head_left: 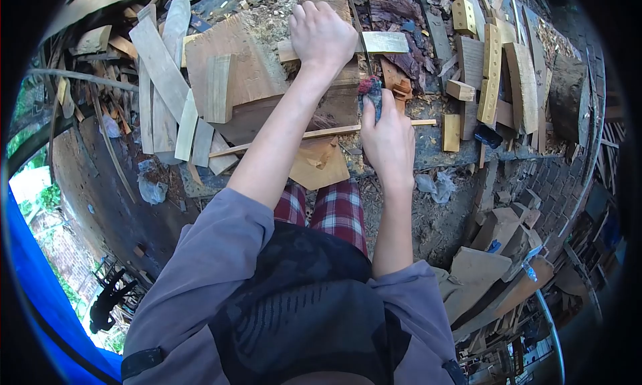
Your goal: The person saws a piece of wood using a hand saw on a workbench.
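Note:
My left hand is closed over a short pale wood strip, pressing it onto a thick wooden block at the bench's far side. The strip's ends stick out on both sides of the fist. My right hand is wrapped around the cloth-bound red and grey handle of a handsaw. The saw's narrow dark blade points away from me and crosses the strip just right of my left hand. A long thin wooden stick lies crosswise beneath my forearms. An angular wood offcut rests in front of my lap.
Several planks and slats lean at the left. On the right lie wooden pieces with drilled holes, a small wood block and a dark object. Offcuts are heaped at the lower right. Plastic bags lie below the bench.

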